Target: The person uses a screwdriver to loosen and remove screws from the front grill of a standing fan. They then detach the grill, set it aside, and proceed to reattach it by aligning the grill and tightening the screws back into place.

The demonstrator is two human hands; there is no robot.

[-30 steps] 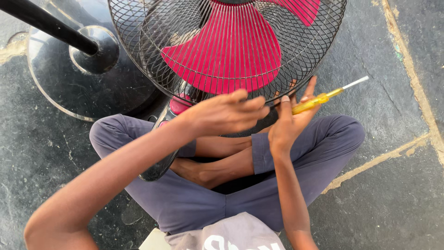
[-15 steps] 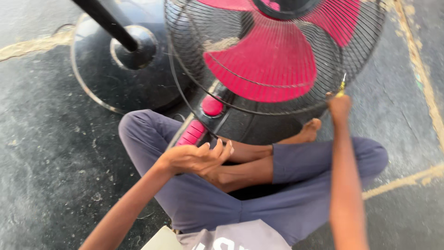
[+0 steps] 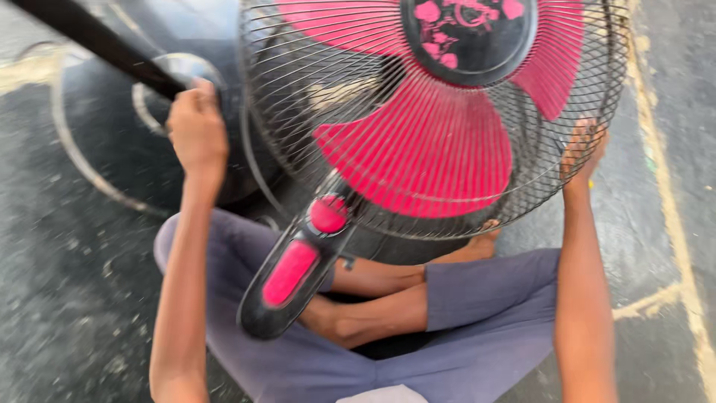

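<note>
Over crossed legs, round black wire fan grille (image 3: 447,186), ribbed pink blades (image 3: 432,149), left hand (image 3: 195,127) fingers curled around black pole (image 3: 97,41), right hand (image 3: 584,149) fingers gripping grille rim.

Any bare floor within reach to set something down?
Bare dark floor lies left of the left knee, below the round fan base. Another patch sits right of the right hand, past the yellowish line. Crowded: the lap under the fan grille.
</note>
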